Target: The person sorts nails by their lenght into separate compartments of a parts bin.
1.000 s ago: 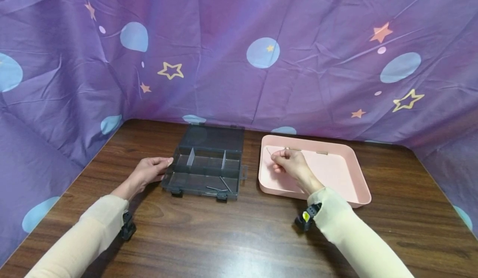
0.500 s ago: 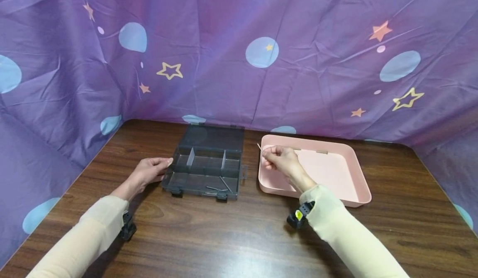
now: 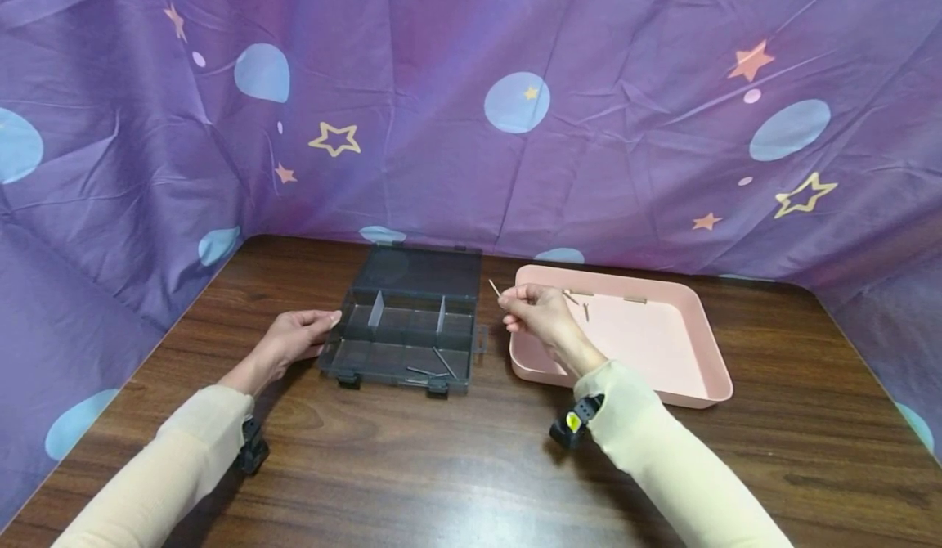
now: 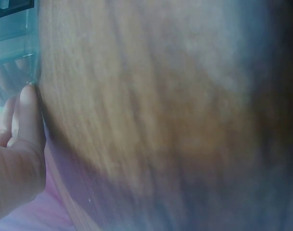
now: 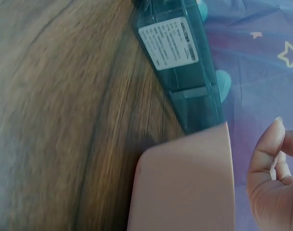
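My right hand (image 3: 543, 315) pinches a thin, straight nail-like rod (image 3: 495, 288) between thumb and fingertips, above the left wall of the pink tray (image 3: 710, 360). The rod points up and left. My left hand (image 3: 290, 339) touches the left side of a dark see-through compartment box (image 3: 401, 357) with fairly straight fingers. In the left wrist view its thumb (image 4: 28, 108) lies against the box's corner. The box's lid (image 3: 423, 271) is swung back. Several thin rods (image 3: 444, 362) lie in its long front compartment.
Inside the tray lie several small thin pieces (image 3: 586, 312), with a short brownish piece (image 3: 634, 300) along its back wall. Two upright dividers (image 3: 376, 312) split the box's rear row. A purple patterned cloth (image 3: 441, 172) hangs behind the wooden table (image 3: 412, 466).
My right hand has lifted the rod from over the tray and moved left toward the box. Small pieces in the tray have come into sight. My left hand and the box stay put.
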Tool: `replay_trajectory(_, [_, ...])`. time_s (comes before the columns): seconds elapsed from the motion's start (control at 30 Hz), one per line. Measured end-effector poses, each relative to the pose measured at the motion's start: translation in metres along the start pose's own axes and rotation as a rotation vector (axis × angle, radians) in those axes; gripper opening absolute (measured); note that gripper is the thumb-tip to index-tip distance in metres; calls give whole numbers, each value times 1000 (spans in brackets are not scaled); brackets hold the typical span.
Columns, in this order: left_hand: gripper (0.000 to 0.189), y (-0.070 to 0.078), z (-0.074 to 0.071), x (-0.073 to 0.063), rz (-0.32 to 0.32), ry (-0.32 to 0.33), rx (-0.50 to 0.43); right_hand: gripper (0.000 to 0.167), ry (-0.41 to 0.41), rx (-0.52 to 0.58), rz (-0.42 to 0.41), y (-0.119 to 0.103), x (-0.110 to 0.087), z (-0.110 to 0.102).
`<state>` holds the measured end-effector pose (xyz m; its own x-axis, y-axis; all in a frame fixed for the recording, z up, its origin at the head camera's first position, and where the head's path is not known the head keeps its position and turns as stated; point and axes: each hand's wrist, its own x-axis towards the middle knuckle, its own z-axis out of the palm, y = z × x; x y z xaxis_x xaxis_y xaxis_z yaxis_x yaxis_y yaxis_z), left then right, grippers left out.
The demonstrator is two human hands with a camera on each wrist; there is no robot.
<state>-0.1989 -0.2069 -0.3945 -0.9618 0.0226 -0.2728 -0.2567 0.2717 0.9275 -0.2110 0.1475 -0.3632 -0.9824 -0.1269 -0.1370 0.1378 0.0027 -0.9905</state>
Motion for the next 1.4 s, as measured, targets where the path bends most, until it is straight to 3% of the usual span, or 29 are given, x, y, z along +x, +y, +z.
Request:
replay_trajectory(0.53, [53,-1,0,1,-1,10,12,14,-11,-26,8,5,4,24])
replay_trajectory(0.93, [53,-1,0,1,1,4,-15,16,-82,-53,35,5,2,34])
replay_trajectory(1.4, [53,0,1,1,2,-5,-16,16,-139,-200,61,6,6,37])
